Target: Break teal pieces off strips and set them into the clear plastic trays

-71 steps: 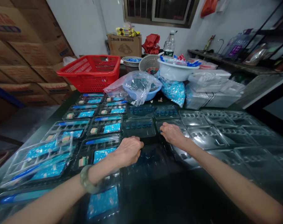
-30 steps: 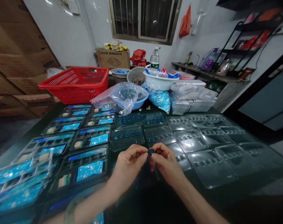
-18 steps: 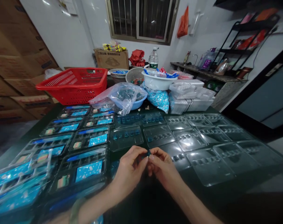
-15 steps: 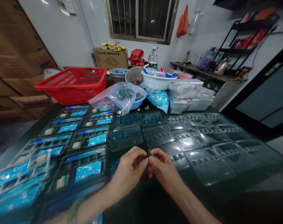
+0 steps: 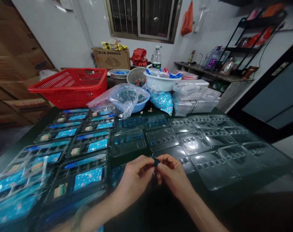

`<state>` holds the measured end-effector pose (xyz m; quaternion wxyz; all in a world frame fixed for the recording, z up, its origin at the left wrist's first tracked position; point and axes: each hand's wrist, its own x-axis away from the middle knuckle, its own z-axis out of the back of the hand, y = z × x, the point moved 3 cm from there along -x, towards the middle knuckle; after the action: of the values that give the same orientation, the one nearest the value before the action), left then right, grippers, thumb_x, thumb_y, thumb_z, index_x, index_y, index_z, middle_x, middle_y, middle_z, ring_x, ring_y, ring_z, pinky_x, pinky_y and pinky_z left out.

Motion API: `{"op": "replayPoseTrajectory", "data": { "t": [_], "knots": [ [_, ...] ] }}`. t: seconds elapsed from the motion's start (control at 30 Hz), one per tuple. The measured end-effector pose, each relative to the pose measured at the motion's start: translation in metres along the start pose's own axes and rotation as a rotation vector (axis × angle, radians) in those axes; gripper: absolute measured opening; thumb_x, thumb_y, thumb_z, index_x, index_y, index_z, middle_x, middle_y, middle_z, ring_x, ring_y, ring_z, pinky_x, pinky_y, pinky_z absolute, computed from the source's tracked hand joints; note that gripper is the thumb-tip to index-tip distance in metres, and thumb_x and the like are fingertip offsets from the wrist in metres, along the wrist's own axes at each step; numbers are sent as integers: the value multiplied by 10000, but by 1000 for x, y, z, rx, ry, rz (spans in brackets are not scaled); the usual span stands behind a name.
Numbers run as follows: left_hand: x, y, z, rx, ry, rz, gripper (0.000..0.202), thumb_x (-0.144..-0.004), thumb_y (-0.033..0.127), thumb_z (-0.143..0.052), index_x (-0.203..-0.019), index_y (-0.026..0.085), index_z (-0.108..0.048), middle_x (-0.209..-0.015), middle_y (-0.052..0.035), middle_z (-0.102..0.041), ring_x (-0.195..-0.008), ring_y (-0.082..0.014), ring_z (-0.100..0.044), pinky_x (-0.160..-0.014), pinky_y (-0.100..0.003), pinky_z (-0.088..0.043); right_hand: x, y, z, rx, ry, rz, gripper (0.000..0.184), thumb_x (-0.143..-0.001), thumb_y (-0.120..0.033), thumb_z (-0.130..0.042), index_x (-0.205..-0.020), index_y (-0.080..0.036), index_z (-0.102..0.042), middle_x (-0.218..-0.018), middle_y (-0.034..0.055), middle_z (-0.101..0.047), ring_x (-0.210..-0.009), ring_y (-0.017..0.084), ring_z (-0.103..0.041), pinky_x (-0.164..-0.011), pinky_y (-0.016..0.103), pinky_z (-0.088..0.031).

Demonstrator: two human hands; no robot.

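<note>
Between my left hand (image 5: pixel 134 175) and my right hand (image 5: pixel 172 172), fingertips meeting, I pinch a small dark blue piece (image 5: pixel 156 162) just above the dark glass table (image 5: pixel 146 206). Straight ahead lies a clear plastic tray (image 5: pixel 128 141) with a row of small blue pieces in its pockets. To the left of my hands is a black-and-clear tray (image 5: pixel 84 177) holding a blue speckled card and a multicoloured block. To the right is a clear tray (image 5: pixel 215 170) with small pockets that look bare.
Further trays fill the tabletop on both sides. Behind them stand a red plastic basket (image 5: pixel 69 88), a plastic bag over a blue bowl (image 5: pixel 121 100), a white bowl (image 5: pixel 158 82), a bag of blue speckled items (image 5: pixel 162 102) and stacked clear trays (image 5: pixel 192 100). Cardboard boxes (image 5: pixel 15 54) are piled at left.
My hands have moved from resting on the trays to meeting in the middle, pinching the small blue piece above the table. The view has tilted up and shifted slightly.
</note>
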<state>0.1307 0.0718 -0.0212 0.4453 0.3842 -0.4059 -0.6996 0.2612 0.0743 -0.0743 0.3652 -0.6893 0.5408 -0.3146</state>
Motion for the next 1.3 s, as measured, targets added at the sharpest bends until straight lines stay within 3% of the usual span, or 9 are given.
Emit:
{"op": "replayPoseTrajectory", "data": {
  "t": [0.17, 0.3, 0.53, 0.7, 0.87, 0.97, 1.07, 1.17, 1.3],
  "knots": [
    [0, 1, -3, 206, -100, 148, 96, -767, 195, -523, -848, 171, -570, -711, -25, -591, -642, -145, -571, -589, -254, -444, 1, 1, -1, 53, 0, 20, 147, -714, -222, -634, -841, -176, -577, -662, -21, -566, -486, 79, -525, -429, 202, -452],
    [-4, 5, -2, 278, -132, 203, 98, -761, 209, -533, -698, 153, -584, -602, -6, -572, -559, -129, -569, -539, -234, -433, 4, 1, -2, 84, -23, 23, 153, -704, -217, -643, -845, -178, -596, -639, -19, -578, -505, 93, -541, -439, 211, -456],
    [-10, 7, 0, 67, -60, 26, 172, -753, 173, -533, -605, 149, -617, -745, -37, -521, -646, -120, -534, -568, -222, -421, 8, -2, 2, 13, -60, -7, 187, -732, -240, -614, -898, -155, -635, -632, 27, -623, -575, 130, -581, -479, 236, -465],
    [-15, 9, -4, -54, -72, -52, 218, -789, 187, -486, -653, 164, -656, -802, -46, -507, -647, -108, -506, -550, -207, -403, 3, -5, 10, -26, 21, -33, 170, -708, -190, -638, -876, -166, -649, -644, 9, -623, -562, 106, -569, -468, 208, -458],
    [-26, 8, -5, -104, -96, -155, 210, -785, 162, -480, -658, 170, -647, -802, -38, -514, -679, -115, -507, -598, -215, -405, -10, -19, 16, 51, -12, -67, 176, -692, -211, -652, -858, -152, -658, -651, 24, -637, -582, 123, -584, -469, 219, -467],
    [-37, 4, -4, -108, -116, -167, 192, -785, 177, -484, -703, 176, -658, -817, -44, -538, -699, -127, -523, -601, -218, -405, -22, -29, 23, 190, -13, -51, 188, -692, -235, -650, -860, -150, -656, -624, 18, -627, -559, 125, -576, -483, 240, -469],
    [-50, -5, 3, -66, -56, -141, 161, -786, 219, -492, -829, 179, -641, -853, -54, -562, -688, -133, -536, -558, -212, -401, -42, -40, 35, 437, 30, 53, 222, -714, -289, -622, -898, -168, -649, -632, 15, -621, -552, 130, -567, -494, 259, -466],
    [-67, -22, 10, -299, 23, -147, 190, -793, 242, -479, -922, 177, -603, -845, -55, -574, -689, -141, -539, -582, -223, -407, -67, -50, 46, 902, 82, 311, 227, -761, -307, -561, -934, -183, -638, -692, 25, -621, -597, 136, -566, -533, 264, -456],
    [-87, -43, 7, -628, -23, -162, 218, -736, 261, -557, -934, 197, -620, -855, -68, -581, -786, -204, -522, -646, -277, -394, -93, -49, 50, 1411, -9, 522, 185, -789, -220, -521, -921, -170, -642, -819, 56, -608, -734, 152, -560, -650, 275, -433]
  ]
}}
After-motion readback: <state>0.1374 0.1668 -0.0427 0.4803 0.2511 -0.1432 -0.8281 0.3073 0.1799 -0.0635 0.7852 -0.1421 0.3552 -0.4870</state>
